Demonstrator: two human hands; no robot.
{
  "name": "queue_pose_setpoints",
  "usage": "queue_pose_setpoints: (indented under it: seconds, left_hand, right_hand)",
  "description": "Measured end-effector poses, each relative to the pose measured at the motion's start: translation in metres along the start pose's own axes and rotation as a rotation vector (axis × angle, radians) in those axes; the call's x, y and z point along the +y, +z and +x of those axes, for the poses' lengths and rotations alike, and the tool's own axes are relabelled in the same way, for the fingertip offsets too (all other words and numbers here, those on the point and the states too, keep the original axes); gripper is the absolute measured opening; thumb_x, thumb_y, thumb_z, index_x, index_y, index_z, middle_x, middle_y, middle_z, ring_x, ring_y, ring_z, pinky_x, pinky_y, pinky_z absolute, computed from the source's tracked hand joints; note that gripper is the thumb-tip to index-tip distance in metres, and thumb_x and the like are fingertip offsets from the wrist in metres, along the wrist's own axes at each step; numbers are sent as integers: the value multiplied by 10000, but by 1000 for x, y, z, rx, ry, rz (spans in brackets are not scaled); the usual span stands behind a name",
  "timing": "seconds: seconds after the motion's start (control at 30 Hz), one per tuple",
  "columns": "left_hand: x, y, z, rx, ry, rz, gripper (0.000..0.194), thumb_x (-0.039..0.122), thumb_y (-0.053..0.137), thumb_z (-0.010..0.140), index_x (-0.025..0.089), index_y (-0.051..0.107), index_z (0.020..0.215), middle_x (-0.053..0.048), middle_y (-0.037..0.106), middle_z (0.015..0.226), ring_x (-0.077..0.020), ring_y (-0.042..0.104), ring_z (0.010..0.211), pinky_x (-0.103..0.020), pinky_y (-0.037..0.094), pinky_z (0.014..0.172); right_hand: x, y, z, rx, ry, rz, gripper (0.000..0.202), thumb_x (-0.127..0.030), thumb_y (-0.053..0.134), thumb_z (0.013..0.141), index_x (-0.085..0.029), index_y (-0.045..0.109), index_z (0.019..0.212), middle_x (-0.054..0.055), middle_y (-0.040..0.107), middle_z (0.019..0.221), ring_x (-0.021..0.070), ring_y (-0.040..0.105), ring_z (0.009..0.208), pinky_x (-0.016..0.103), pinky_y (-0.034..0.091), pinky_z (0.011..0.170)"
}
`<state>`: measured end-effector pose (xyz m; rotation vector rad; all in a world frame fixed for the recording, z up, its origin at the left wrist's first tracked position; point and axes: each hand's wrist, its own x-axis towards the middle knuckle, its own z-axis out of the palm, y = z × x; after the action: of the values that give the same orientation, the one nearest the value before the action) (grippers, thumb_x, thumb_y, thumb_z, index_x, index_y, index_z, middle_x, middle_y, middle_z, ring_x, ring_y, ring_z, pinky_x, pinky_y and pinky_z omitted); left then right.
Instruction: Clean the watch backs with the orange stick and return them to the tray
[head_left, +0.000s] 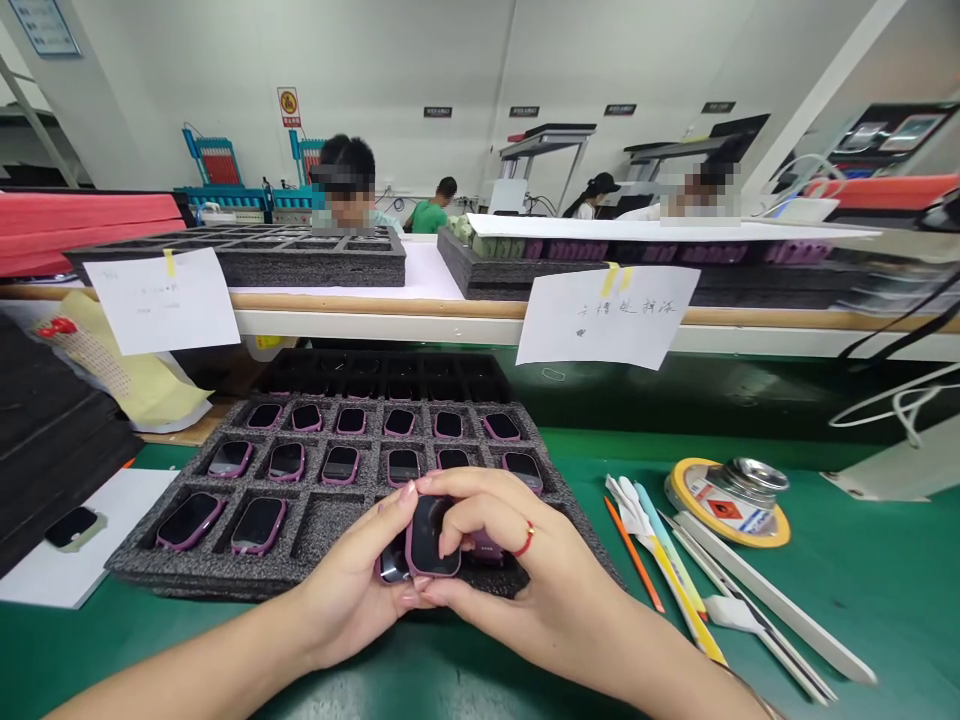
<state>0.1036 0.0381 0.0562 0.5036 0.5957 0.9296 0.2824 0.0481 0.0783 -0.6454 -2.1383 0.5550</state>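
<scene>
A purple-framed smartwatch (435, 540) with a dark glass face is pinched between my two hands above the front of the foam tray. My left hand (349, 590) is closed on its left edge, thumb at the top corner. Around its right side curl the fingers of my right hand (536, 565), one fingertip resting on the glass. A second dark watch face (393, 562) shows just left of it; whether it is held or lies in the tray I cannot tell. Under my right hand a purple watch part (486, 546) is partly hidden. Rows of similar watches fill pockets of the grey foam tray (330, 515).
At left, a pale green watch (75, 528) lies on white paper. To the right are an orange stick (634, 555), brushes, white tweezers-like tools, a yellow tape roll (686, 490) and a metal dispenser (754, 475). A shelf (465, 318) with foam trays crosses behind; several people sit beyond.
</scene>
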Motion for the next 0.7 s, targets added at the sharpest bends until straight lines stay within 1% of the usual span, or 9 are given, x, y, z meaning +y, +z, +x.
queue_pose_setpoints:
  seconds: [0.13,0.27,0.37,0.43,0.47,0.6,0.63,0.67,0.7]
  left_hand:
    - [-1,-2,0,0,12,-7,365,430,906,699,142,734,842,-30,618,747,-58,464,541,-147,328,486]
    - [-1,-4,1,-45,25,4,327,438,887,725,165,740,829,-8,567,677,-64,454,545,-143,315,489]
    - [0,-5,2,-71,34,8,317,457,852,766,172,765,875,-8,553,680,-51,416,538,-140,304,492]
    - [0,-5,1,-88,40,28,340,462,833,788,169,778,949,-14,557,710,-40,391,529,-144,295,493]
    - [0,-5,1,-98,40,42,357,465,829,792,170,781,987,-20,566,731,-36,387,526,-147,290,495]
    - [2,-5,0,-131,26,84,421,496,799,814,176,775,1087,-88,651,861,-27,379,521,-161,279,510]
    - [3,-5,0,-140,25,86,431,506,788,821,172,775,1094,-107,667,886,-27,375,522,-162,280,512]
    - [3,-4,0,-146,26,84,435,509,783,825,168,776,1094,-118,678,899,-28,371,523,-161,281,513]
    - [3,-4,0,-149,29,79,431,508,786,824,167,780,1086,-120,684,897,-31,374,529,-157,281,511]
  right_hand:
    - [0,-1,1,-5,44,66,199,-116,736,848,-239,593,910,32,684,1249,188,650,1153,353,492,1028]
    - [-2,-5,3,-11,90,158,174,-89,725,829,-236,647,878,34,678,1259,196,660,1146,344,510,1016]
    - [-2,-5,4,8,129,189,155,-90,738,813,-234,694,851,43,684,1260,211,676,1126,349,529,994]
    - [-1,-4,4,75,133,198,132,-108,739,824,-237,718,843,50,713,1201,216,694,1082,355,548,962]
    - [0,-4,3,139,123,200,123,-120,736,834,-242,725,840,47,733,1139,212,704,1042,351,561,931]
    - [5,-4,1,489,81,220,144,-132,704,886,-271,723,856,18,742,873,190,709,857,331,601,788]
    - [5,-5,0,533,74,221,148,-134,690,902,-276,720,873,18,738,858,194,710,858,334,606,778]
    - [6,-6,-1,537,73,216,139,-145,684,915,-278,718,901,26,740,885,202,713,894,348,609,801]
    - [6,-6,-1,501,73,201,108,-174,699,916,-278,715,941,40,743,948,216,712,955,371,607,847]
